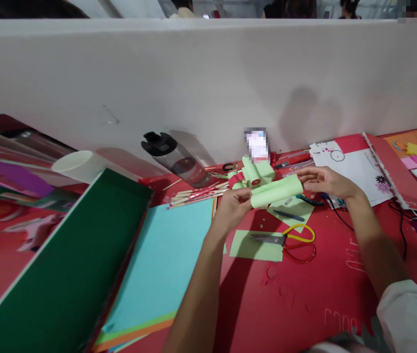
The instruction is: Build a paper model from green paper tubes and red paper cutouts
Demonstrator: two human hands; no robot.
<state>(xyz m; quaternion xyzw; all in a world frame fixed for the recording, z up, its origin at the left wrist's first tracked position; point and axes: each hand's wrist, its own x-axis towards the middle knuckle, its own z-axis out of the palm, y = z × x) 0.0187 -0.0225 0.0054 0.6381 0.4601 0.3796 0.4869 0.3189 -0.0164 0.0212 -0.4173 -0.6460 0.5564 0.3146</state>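
A rolled piece of light green paper (277, 191) is held between my two hands above the red table. My left hand (233, 208) grips its left end with fingers closed. At the other end, the fingers of my right hand (321, 180) pinch the edge of the roll. Just behind it stands a light green paper model (254, 172) with red details, partly covered by the roll. Below lie scissors (285, 239) with one yellow and one red handle, over a green paper rectangle (243, 247). A dark pen-like tool (288, 215) rests on another green piece (306, 213).
Coloured sheets (160, 260), light blue on top, lie left beside a green-sided box (65, 264). Behind are wooden sticks (194, 196), a dark-lidded bottle (179, 159) and a bright-screened phone (257, 144) by the white partition (194, 73). Decorated white paper (355, 171) and cables (402, 230) are at right.
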